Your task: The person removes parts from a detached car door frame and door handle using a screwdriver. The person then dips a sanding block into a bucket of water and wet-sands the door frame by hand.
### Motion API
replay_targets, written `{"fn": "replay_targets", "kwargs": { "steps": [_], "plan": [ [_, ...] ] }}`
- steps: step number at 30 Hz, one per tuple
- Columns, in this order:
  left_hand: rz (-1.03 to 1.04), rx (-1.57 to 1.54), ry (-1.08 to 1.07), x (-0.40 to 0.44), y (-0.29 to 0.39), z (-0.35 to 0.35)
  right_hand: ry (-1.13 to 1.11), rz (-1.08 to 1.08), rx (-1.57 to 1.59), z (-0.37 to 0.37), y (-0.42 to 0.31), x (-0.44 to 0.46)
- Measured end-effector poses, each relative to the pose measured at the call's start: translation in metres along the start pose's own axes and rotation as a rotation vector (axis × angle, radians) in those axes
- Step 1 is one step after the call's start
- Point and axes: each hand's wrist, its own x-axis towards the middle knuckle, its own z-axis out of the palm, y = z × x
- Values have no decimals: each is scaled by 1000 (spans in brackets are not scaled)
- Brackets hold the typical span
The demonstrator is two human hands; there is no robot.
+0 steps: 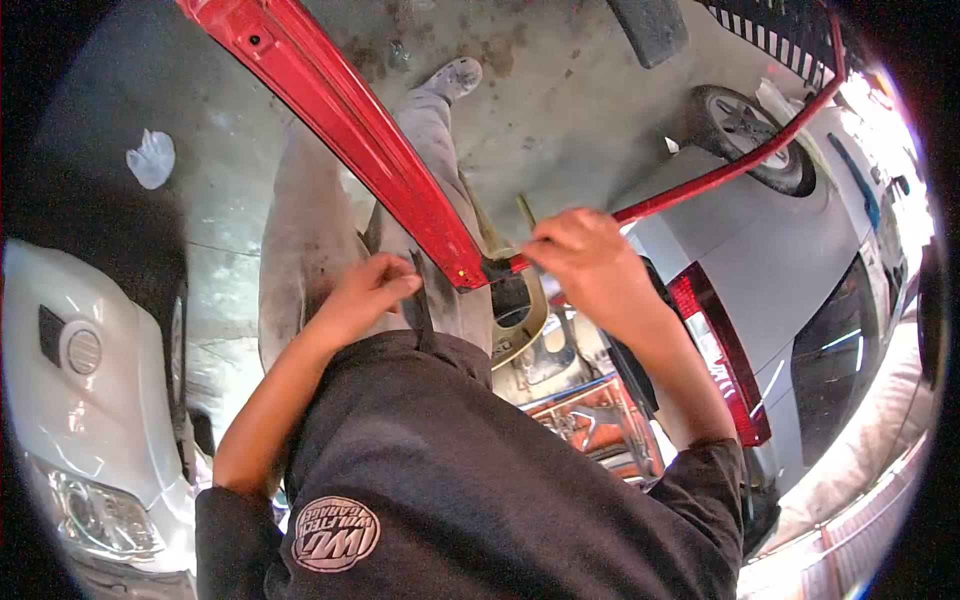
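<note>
Because the red frame (345, 135) looks stiff, I'd take its corner (467, 272); my left hand (362, 300) and right hand (590, 255) half-curl, hold unclear.

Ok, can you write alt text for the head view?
A person in a dark shirt has the right hand at a thin red bar by the corner of a long red panel, the left hand near their waist. A gray car is at picture right, a white car at left, on stained floor.
</note>
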Motion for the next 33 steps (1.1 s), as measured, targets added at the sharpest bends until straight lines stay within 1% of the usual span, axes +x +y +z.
{"fn": "replay_targets", "kwargs": {
  "steps": [3,4,7,8,11,12,15,16,19,22,24,26,29,31,33],
  "plan": [
    [38,-186,-180,17,-13,35,-93,-20,53,12,0,2],
    [19,-248,-223,23,-21,48,-116,-45,52,11,2,4],
    [-2,-397,-275,39,-39,74,-196,-97,17,11,-1,13],
    [11,-403,-230,41,-42,78,-253,-106,-36,9,0,14],
    [80,-378,-195,38,-48,82,-286,-151,-182,-10,18,8],
    [76,-373,-173,37,-46,83,-257,-136,-146,-23,31,3],
    [76,-385,-119,35,-42,86,-347,-42,-281,-56,49,-2],
    [76,-406,-111,35,-45,87,-316,-52,-195,-51,50,-3],
    [74,-449,-80,39,-47,89,-278,-184,34,-11,2,10],
    [68,-426,-79,38,-49,88,-217,-128,-20,-2,-2,3],
    [80,-400,-85,39,-45,85,-165,-138,-182,-31,27,-13],
    [88,-385,-101,35,-40,86,-296,103,-392,-63,68,-26],
    [33,-359,-65,38,-44,85,-388,128,-612,-56,61,-21],
    [63,-373,-51,40,-49,88,-301,-53,-452,-9,38,-13],
    [64,-380,-59,37,-44,85,-128,-103,-316,-4,-5,-3]
  ]
}}
